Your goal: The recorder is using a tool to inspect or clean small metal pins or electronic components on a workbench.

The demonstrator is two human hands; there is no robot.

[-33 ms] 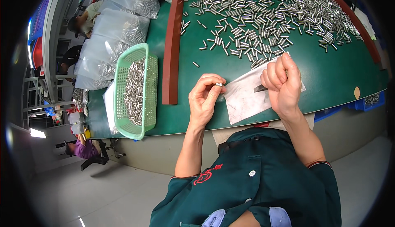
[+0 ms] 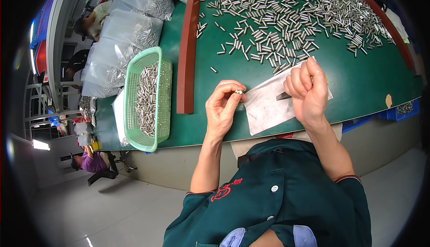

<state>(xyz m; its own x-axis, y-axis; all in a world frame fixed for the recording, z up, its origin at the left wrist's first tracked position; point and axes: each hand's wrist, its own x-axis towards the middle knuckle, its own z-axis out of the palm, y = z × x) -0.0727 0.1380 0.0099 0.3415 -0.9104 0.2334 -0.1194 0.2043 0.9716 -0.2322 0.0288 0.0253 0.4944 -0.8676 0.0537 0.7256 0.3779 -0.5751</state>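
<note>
Between the thumb and fingertips of my left hand (image 2: 220, 110) are a few short metal pins (image 2: 238, 92), their round ends showing. My right hand (image 2: 305, 90) is closed around a tool with a dark, flat, tapering tip (image 2: 282, 96). That tip points toward my left hand; the rest of the tool is hidden in the fist, so its kind cannot be made out. Under my right hand lies a smudged white cloth (image 2: 267, 112), its left edge beside my left fingertips. Beyond both hands, many loose metal pins (image 2: 286, 41) are spread over the green tabletop (image 2: 224, 128).
A red bar (image 2: 185, 68) borders the pins on the left. Left of it stands a light-green basket (image 2: 165, 99) holding pins. Clear plastic bags (image 2: 132, 27) of pins line the far left. Blue bins (image 2: 405, 111) sit below the table's right edge. Other people (image 2: 92, 162) are at the left.
</note>
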